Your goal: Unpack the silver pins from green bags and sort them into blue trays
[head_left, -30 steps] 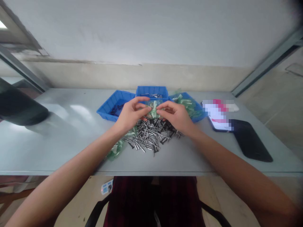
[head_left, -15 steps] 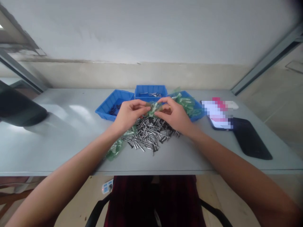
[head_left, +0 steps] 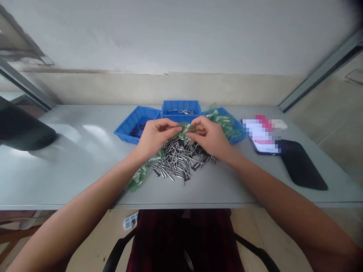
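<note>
Between my two hands is a small green plastic bag (head_left: pixel 185 129), crinkled and see-through; what is inside is too small to make out. My left hand (head_left: pixel 157 136) pinches its left side between thumb and fingers. On the other side my right hand (head_left: pixel 210 136) pinches it the same way. Just below lies a loose pile of metal pins that look like nails or rivets (head_left: pixel 177 160), some silver, some dark. Another green bag (head_left: pixel 138 177) lies at the pile's left edge, under my left forearm.
Behind my hands stand a left blue bin (head_left: pixel 129 126) with dark pieces, a middle blue bin (head_left: pixel 180 107) with silver pins, and a right blue bin (head_left: pixel 238 132) heaped with green bags. Rightward lie a lit phone (head_left: pixel 262 139) and a black flat object (head_left: pixel 303 166). A dark cylinder (head_left: pixel 25 128) is far left.
Both hands stay over the pile, still pinching the green bag. The bag's shape between the fingers differs slightly, and the whole view has shifted a little.
</note>
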The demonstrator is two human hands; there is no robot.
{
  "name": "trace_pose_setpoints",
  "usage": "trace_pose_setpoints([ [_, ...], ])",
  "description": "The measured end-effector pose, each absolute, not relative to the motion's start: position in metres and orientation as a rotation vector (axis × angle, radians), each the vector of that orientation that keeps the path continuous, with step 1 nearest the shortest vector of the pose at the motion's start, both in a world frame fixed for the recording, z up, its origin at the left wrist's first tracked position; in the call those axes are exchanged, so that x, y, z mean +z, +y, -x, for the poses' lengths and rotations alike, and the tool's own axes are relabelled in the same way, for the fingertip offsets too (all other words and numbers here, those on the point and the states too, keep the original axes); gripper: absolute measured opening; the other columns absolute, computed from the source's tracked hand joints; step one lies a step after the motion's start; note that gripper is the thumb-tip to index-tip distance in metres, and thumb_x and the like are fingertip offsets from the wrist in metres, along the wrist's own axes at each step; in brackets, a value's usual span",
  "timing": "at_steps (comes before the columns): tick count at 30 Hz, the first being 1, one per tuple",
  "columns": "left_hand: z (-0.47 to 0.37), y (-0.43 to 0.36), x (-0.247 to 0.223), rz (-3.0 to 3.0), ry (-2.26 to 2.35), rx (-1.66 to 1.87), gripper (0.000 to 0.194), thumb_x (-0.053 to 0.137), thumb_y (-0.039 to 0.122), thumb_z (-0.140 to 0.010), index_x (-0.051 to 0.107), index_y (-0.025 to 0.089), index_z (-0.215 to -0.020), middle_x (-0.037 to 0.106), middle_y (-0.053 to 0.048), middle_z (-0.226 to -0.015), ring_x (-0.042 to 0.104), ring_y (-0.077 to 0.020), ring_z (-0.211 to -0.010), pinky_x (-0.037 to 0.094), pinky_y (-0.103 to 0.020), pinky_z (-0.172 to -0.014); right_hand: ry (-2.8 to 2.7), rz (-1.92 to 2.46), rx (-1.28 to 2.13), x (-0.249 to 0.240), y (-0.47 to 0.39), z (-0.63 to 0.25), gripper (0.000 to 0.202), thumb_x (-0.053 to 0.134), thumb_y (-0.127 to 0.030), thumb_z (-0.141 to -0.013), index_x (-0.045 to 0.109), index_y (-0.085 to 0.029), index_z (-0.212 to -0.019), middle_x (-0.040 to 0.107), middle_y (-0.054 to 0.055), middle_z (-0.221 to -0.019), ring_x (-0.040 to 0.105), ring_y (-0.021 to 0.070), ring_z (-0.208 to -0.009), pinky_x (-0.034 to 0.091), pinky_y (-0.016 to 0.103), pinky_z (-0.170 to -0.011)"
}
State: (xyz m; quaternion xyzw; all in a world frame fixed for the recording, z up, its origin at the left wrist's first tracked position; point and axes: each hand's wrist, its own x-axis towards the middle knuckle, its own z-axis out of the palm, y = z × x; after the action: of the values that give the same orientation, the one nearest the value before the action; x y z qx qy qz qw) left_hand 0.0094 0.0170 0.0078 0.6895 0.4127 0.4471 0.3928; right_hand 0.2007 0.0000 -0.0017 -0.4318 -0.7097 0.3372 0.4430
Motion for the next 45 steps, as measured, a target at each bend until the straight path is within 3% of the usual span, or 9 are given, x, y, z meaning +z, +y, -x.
trace_pose_setpoints([
  [11,-0.011,0.013,0.013,-1.741,1.05,1.136,0.013,0.069,0.029,-0.078,0.07,0.017,-0.074,0.065,-0.002,-0.068,0.056,-0.0089,-0.058,0.047,-0.021,-0.054,-1.743,1.203,0.712,-0.002,-0.001,-0.202,0.023,0.068,-0.035,-0.078,0.049,-0.024,-0.083,0.059,-0.006,-0.059,0.063,0.0163,-0.059,0.047,0.031,-0.059],
  [21,-0.012,0.013,0.014,-1.711,1.061,1.136,0.013,0.07,0.029,-0.076,0.065,0.017,-0.077,0.062,-0.002,-0.072,0.054,-0.009,-0.056,0.048,-0.021,-0.05,-1.7,1.206,0.755,-0.003,0.0,-0.201,0.022,0.058,-0.041,-0.086,0.048,-0.024,-0.076,0.063,-0.003,-0.064,0.066,0.0162,-0.057,0.045,0.028,-0.048],
  [27,-0.011,0.012,0.016,-1.703,1.085,1.09,0.014,0.067,0.032,-0.08,0.065,0.019,-0.077,0.051,0.003,-0.049,0.047,-0.0078,-0.041,0.037,-0.021,-0.038,-1.774,1.207,0.646,-0.001,-0.002,-0.201,0.021,0.056,-0.04,-0.088,0.049,-0.024,-0.076,0.061,-0.002,-0.065,0.061,0.0151,-0.061,0.045,0.029,-0.055],
  [31,-0.012,0.011,0.016,-1.578,1.07,1.017,0.016,0.066,0.034,-0.081,0.063,0.018,-0.086,0.065,-0.001,-0.063,0.056,-0.0095,-0.042,0.04,-0.022,-0.037,-1.843,1.218,0.423,0.003,-0.001,-0.203,0.021,0.059,-0.035,-0.086,0.051,-0.022,-0.072,0.058,-0.002,-0.07,0.053,0.013,-0.064,0.041,0.029,-0.061],
  [36,-0.012,0.011,0.018,-1.552,1.016,1.045,0.021,0.062,0.037,-0.085,0.064,0.016,-0.084,0.072,-0.008,-0.084,0.067,-0.0126,-0.059,0.047,-0.021,-0.044,-1.75,1.188,0.8,0.005,0.0,-0.205,0.018,0.057,-0.041,-0.087,0.053,-0.023,-0.083,0.053,-0.005,-0.056,0.05,0.0106,-0.05,0.038,0.026,-0.049],
  [40,-0.01,0.012,0.019,-1.525,0.995,1.098,0.033,0.057,0.047,-0.087,0.066,0.016,-0.082,0.071,-0.008,-0.082,0.067,-0.0139,-0.064,0.05,-0.023,-0.05,-1.661,1.048,1.099,0.006,0.0,-0.204,0.023,0.06,-0.044,-0.084,0.055,-0.022,-0.086,0.068,0.002,-0.08,0.065,0.0155,-0.073,0.048,0.026,-0.056],
  [42,-0.01,0.012,0.018,-1.576,1.024,1.097,0.026,0.062,0.041,-0.084,0.066,0.016,-0.08,0.069,-0.007,-0.078,0.067,-0.0136,-0.065,0.05,-0.022,-0.051,-1.654,1.015,1.115,0.007,0.0,-0.205,0.025,0.059,-0.047,-0.084,0.058,-0.022,-0.084,0.068,0.002,-0.083,0.066,0.0165,-0.079,0.05,0.026,-0.058],
  [45,-0.012,0.012,0.015,-1.657,1.038,1.109,0.013,0.069,0.027,-0.079,0.067,0.016,-0.083,0.068,-0.004,-0.074,0.065,-0.0127,-0.065,0.05,-0.021,-0.051,-1.664,1.055,0.979,0.007,0.001,-0.206,0.025,0.059,-0.045,-0.084,0.059,-0.021,-0.077,0.063,0.0,-0.075,0.062,0.0135,-0.069,0.05,0.026,-0.059],
])
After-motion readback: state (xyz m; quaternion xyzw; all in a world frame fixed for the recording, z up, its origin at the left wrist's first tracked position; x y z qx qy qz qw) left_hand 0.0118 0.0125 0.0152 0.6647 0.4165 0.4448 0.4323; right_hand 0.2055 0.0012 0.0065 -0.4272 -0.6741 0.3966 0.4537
